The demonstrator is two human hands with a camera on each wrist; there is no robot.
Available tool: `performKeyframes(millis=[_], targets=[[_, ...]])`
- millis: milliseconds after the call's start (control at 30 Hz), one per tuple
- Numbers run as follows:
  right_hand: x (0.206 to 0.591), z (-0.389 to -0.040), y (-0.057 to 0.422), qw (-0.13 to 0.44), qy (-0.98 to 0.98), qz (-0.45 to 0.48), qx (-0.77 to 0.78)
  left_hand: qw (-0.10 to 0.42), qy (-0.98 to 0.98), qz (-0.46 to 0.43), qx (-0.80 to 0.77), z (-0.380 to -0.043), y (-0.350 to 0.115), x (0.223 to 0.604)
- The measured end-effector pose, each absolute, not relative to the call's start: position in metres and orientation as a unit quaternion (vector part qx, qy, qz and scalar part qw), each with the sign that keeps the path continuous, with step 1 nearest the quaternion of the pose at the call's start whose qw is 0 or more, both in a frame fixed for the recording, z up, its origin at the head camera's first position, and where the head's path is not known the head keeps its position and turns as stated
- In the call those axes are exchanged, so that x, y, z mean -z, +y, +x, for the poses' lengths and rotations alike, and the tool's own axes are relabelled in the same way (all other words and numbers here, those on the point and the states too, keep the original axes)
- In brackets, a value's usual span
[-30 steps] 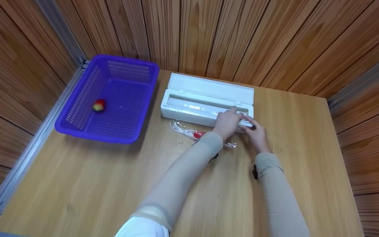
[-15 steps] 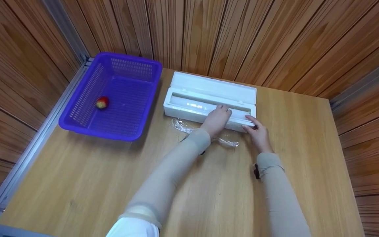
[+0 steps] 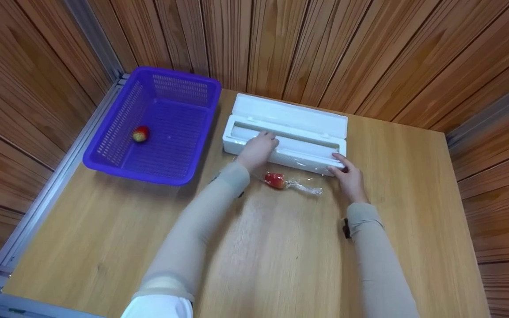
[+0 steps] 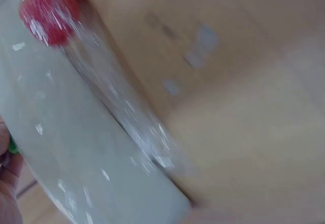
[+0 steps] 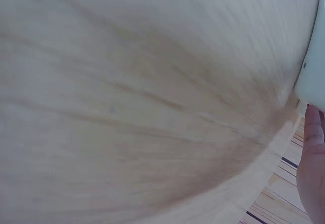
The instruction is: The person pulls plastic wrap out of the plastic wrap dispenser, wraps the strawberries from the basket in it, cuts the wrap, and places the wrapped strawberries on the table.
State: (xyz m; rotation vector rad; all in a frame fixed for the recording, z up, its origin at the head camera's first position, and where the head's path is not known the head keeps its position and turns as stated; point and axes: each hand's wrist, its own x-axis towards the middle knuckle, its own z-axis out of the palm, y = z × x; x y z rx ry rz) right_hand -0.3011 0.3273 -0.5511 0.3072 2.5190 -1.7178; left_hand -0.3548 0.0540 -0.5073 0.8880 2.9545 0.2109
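A white cling film box (image 3: 296,161) stands at the table's back with its lid (image 3: 290,115) up and the roll (image 3: 309,146) visible inside. My left hand (image 3: 258,150) bends over the box's front edge, left of its middle. A small green slide cutter (image 4: 13,146) shows at its fingers in the left wrist view. My right hand (image 3: 348,174) grips the box's right front corner, fingers above and thumb at the front. Before the box lies a red fruit (image 3: 275,180) wrapped in cling film, with a twisted film tail pointing right.
A purple basket (image 3: 87,160) stands at the back left, holding one red and yellow fruit (image 3: 140,134). Wooden panel walls (image 3: 307,48) close off the back and sides. A metal rail (image 3: 66,145) runs along the table's left edge.
My left hand has slid leftward along the box's front edge, from near its right end. The wrapped fruit, partly covered by the arm before, now shows. My right hand stays at the corner.
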Motion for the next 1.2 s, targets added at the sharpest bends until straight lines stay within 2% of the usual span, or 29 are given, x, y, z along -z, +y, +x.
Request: performKeyframes(millis=[233, 467, 667, 800, 1033, 1200], targets=[[0.551, -0.302, 0.323, 0.037, 0.803, 0.097, 0.587, 0.02, 0.957, 0.286, -0.034, -0.363, 0.025, 0.507], [0.566, -0.307, 0.328, 0.037, 0.801, 0.098, 0.59, 0.025, 0.96, 0.28, -0.008, -0.364, 0.018, 0.503], [0.565, -0.31, 0.328, 0.02, 0.82, 0.097, 0.564, 0.04, 0.963, 0.266, -0.023, -0.365, 0.013, 0.501], [0.562, -0.31, 0.327, 0.029, 0.816, 0.107, 0.567, 0.046, 0.965, 0.256, -0.027, -0.366, 0.006, 0.5], [0.56, -0.309, 0.329, 0.034, 0.814, 0.111, 0.57, 0.011, 0.973, 0.229, -0.003, -0.368, -0.011, 0.502], [0.561, -0.31, 0.329, 0.045, 0.813, 0.111, 0.569, 0.01, 0.979, 0.203, -0.02, -0.368, -0.02, 0.502]])
